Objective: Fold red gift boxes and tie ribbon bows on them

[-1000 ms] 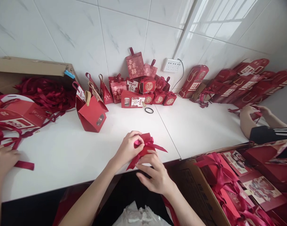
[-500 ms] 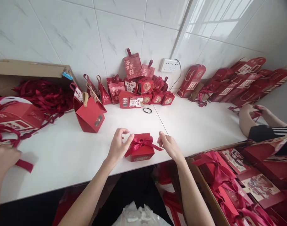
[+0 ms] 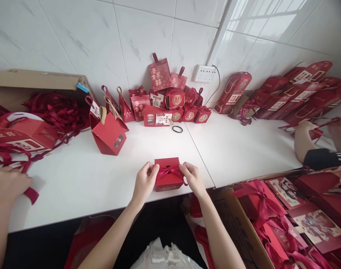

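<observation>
Close to the front edge of the white table stands a small red gift box (image 3: 167, 185) with a dark hole in its top. A dark-red ribbon (image 3: 169, 170) is tied in a bow across it. My left hand (image 3: 146, 180) pinches the bow at its left side, thumb and fingers together. On the other side my right hand (image 3: 193, 178) pinches the bow's right part, and a ribbon tail curls beneath its fingers. Both hands are right beside the box; the ribbon inside the fingertips is mostly hidden.
Red gift boxes (image 3: 176, 100) are stacked by the wall. A house-shaped box (image 3: 108, 135) stands left, near a carton (image 3: 47, 80) of ribbons. At right is a carton (image 3: 244, 224) of ribboned boxes. Other people's hands (image 3: 11, 186) work at both sides. A black ring (image 3: 177, 129) lies behind.
Both my hands have closed in from beside the box and now grip the bow's two sides. The view has shifted slightly. At the right, the other person's hands have moved apart.
</observation>
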Motion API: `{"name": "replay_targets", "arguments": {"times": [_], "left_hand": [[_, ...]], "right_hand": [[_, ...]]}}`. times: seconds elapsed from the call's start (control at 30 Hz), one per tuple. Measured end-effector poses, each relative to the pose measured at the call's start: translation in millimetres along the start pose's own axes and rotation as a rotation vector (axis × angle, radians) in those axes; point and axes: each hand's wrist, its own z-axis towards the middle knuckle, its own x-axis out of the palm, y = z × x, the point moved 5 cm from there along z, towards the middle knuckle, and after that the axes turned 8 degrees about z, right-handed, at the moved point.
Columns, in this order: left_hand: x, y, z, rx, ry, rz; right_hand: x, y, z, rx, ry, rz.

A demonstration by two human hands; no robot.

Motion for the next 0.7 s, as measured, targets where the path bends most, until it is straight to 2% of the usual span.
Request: {"name": "replay_targets", "arguments": {"times": [0.17,0.33,0.4,0.5,0.57,0.63,0.67,0.7], "left_hand": [[8.2,4,-3,0.016,-0.054,-0.044],[13.1,7,-3,0.020,-0.082,-0.080],[12.1,6,-3,0.016,-0.062,-0.096],[5.7,3,-1,0.009,0.016,-0.083],[-0.4,3,-2,-0.029,0.087,-0.067],[-6.1,5,-6,-0.076,0.152,-0.049],[-8.4,6,-8,-0.092,0.175,-0.037],[-10.3,7,-11,-0.100,0.190,-0.026]], "right_hand": [[1,-14,0,-0.024,-0.065,0.160],[2,-32,4,0.057,-0.060,0.337],[-1,-31,5,0.068,-0.042,0.318],[-12,-19,0,0.037,-0.041,0.142],[-26,-3,-8,-0.080,-0.195,-0.020],[-32,20,-24,-0.310,-0.336,-0.162],[-28,31,-33,-0.448,-0.329,-0.227],[-19,41,-42,-0.584,-0.263,-0.294]]}}
